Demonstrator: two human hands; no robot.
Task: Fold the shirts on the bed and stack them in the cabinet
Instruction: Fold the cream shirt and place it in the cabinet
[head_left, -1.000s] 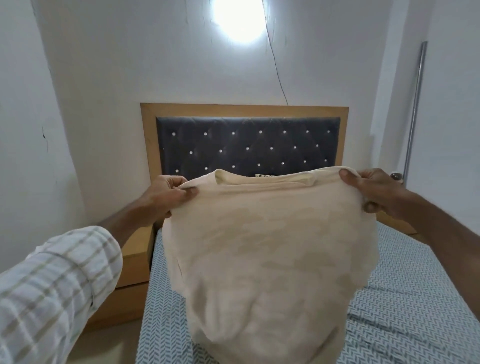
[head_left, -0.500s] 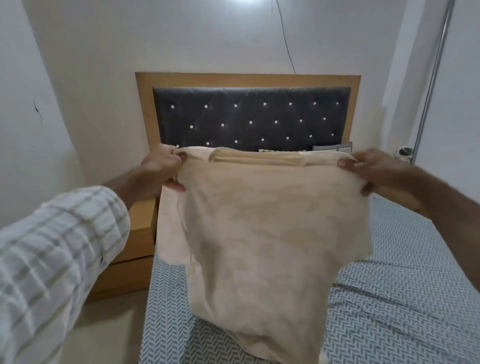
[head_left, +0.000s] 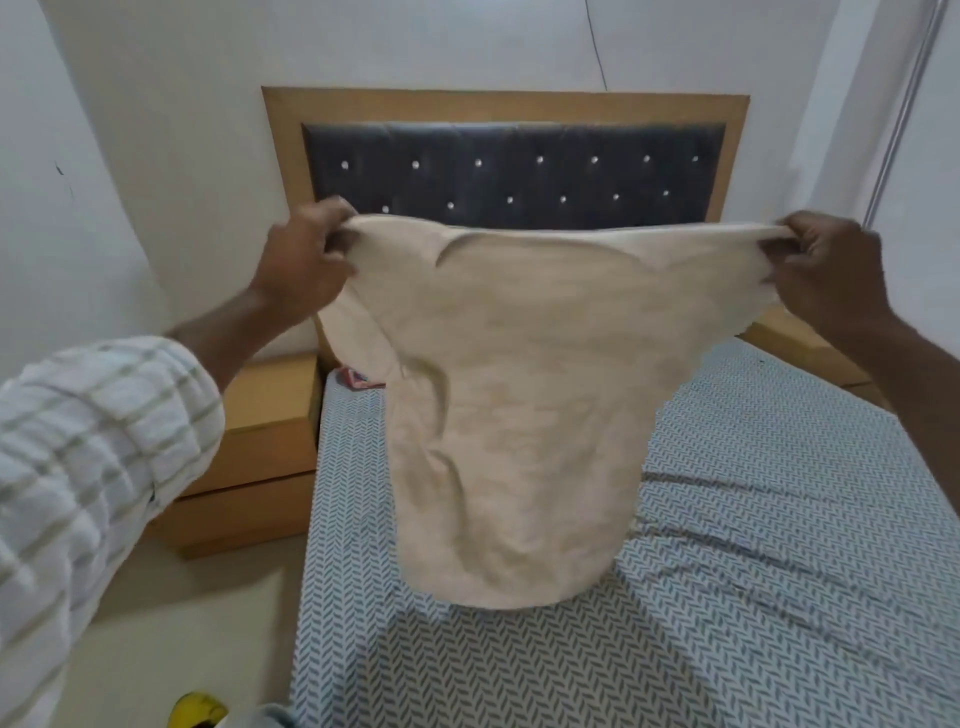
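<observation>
Beige shirt pinched between fingers

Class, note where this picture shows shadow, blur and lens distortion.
Head view: the hanging cream shirt casts a soft shadow on the herringbone-patterned bed sheet; the checked sleeve is blurred; the wooden headboard frame bows from wide-angle distortion.

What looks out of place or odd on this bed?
A small red crumpled cloth lies at the head of the bed, half hidden behind the beige shirt. The sheet is creased into ridges on the right. Nothing looks damaged or spilled.
</observation>
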